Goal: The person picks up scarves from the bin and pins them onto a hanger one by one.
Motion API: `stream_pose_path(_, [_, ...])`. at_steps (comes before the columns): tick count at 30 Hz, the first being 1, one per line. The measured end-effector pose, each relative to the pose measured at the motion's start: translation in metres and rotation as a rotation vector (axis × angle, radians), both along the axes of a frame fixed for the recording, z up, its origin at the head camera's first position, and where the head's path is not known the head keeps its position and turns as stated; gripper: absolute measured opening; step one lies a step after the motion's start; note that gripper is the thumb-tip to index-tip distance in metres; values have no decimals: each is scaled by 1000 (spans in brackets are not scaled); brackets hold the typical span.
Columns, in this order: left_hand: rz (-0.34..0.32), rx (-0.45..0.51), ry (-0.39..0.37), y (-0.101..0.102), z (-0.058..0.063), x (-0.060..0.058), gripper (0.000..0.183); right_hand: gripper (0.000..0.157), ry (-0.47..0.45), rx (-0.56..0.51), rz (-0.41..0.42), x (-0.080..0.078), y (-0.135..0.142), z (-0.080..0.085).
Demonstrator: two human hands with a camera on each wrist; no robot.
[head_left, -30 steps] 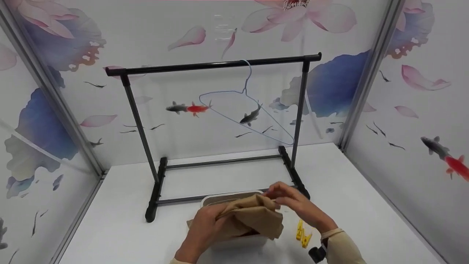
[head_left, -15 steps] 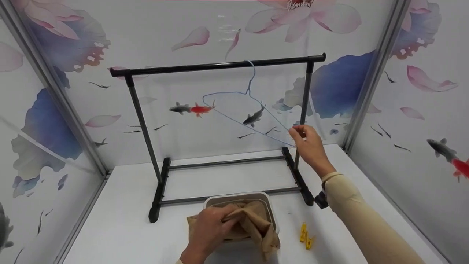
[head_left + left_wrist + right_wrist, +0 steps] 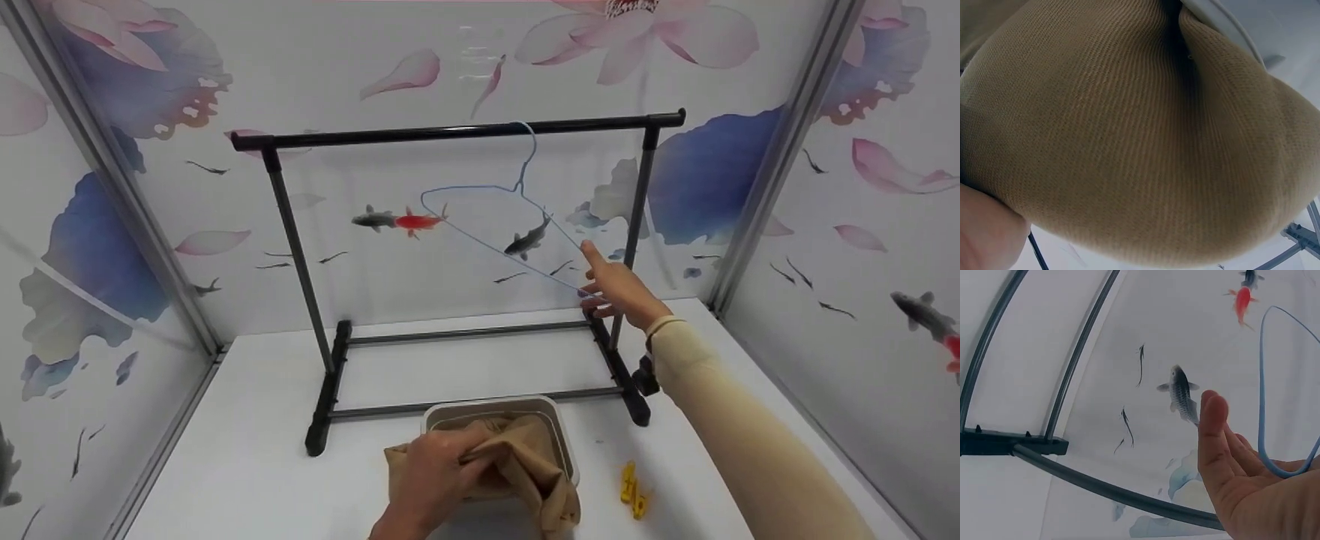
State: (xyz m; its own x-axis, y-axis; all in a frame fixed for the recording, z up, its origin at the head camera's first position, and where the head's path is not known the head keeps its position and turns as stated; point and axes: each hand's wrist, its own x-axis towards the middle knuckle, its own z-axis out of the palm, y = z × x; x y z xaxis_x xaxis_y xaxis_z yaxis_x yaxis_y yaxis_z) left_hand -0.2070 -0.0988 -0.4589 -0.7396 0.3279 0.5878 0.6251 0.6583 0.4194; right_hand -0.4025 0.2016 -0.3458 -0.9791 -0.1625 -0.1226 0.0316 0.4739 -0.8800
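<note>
My left hand (image 3: 435,472) pinches a bunched brown cloth (image 3: 536,465) over a light plastic basin (image 3: 487,403). Folds of that cloth droop over the basin's near side, and a corner sticks out to the left. Ribbed fabric (image 3: 1117,129) fills most of the left wrist view. A blue wire hanger (image 3: 535,141) hangs by its hook from the black rack bar. At the hanger's lower right corner is my right hand (image 3: 619,289), its fingers extended. In the right wrist view the blue wire (image 3: 1262,382) runs down to its rounded end at the palm.
The black rack (image 3: 390,137) stands on the white table (image 3: 247,420), its feet behind the basin. Yellow clothespins (image 3: 634,491) lie right of the basin. Panels printed with fish and lotus enclose the table on three sides.
My right hand has left the cloth and reached up to the hanger's right end, its fingers now spread out. The left hand keeps hold of the cloth, which has sunk closer into the basin.
</note>
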Motion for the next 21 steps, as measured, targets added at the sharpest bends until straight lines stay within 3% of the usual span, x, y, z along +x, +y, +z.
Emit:
stream_pose_path(5, [-11,3,-1,-2,-3,-1,18,99,-39,-66,42,-1,-6,3])
stream_pose_path(13, [-1,49,-1,-2,0,-1,19,95,42,-103,45,5,-8,10])
stream_pose_path(17, [23,99,43,-1,7,-3,19,94,81,-118,32,23,-7,10])
stream_pose_path(21, [59,120,94,-1,19,-6,18,91,106,-105,46,52,-6,-8])
